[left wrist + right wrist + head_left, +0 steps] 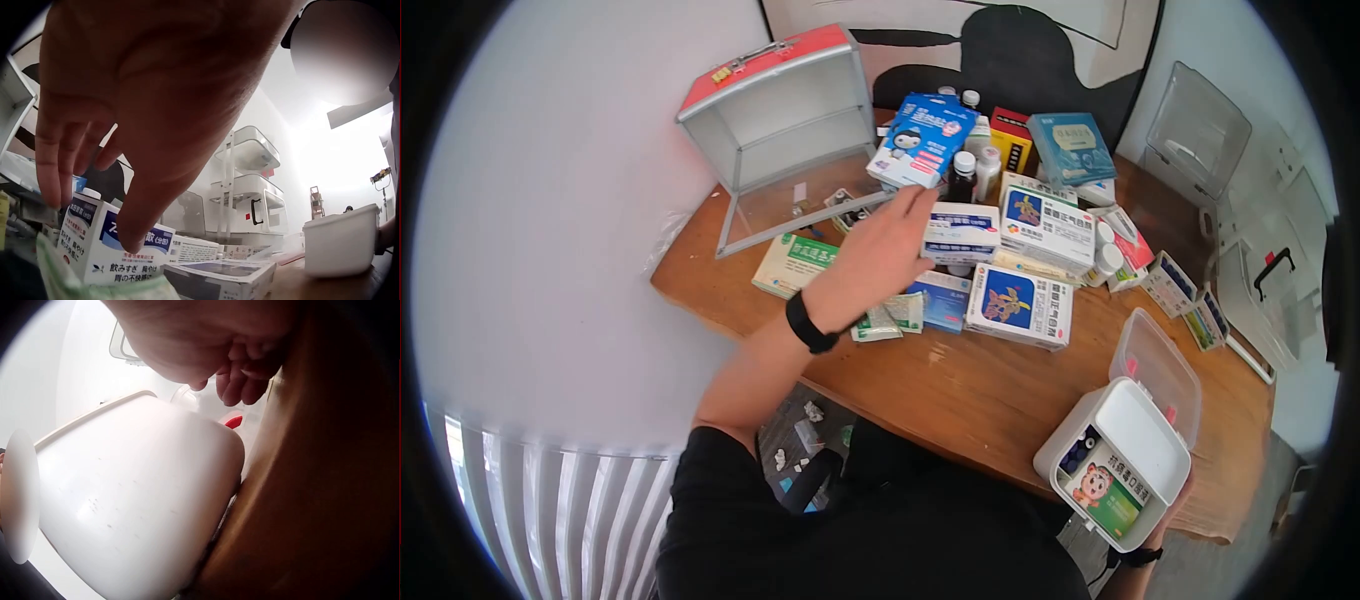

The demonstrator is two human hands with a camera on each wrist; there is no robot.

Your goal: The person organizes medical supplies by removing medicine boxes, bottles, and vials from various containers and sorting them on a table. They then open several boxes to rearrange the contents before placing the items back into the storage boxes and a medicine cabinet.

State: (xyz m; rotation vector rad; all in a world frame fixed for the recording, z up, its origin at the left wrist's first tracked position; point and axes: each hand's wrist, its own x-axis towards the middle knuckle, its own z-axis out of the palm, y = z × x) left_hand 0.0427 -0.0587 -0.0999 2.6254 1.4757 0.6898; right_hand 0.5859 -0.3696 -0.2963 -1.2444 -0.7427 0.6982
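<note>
My left hand reaches over the medicine packs, its fingers loosely extended. Its thumb lies at the front of a white-and-blue medicine box, the fingers over that box's left side. In the head view this small carton is right beside the hand. At the table's right front edge, a white plastic storage box stands tilted. It contains a green-and-white carton with a cartoon face and some dark-blue items. My right hand is at the box's outer side, fingers loosely bent; in the head view the box mostly hides it.
A red-topped clear case stands open at the back left. Behind the left hand are a blue packet, bottles and several cartons. A clear lid lies behind the storage box. Green-and-white sachets lie near the front edge.
</note>
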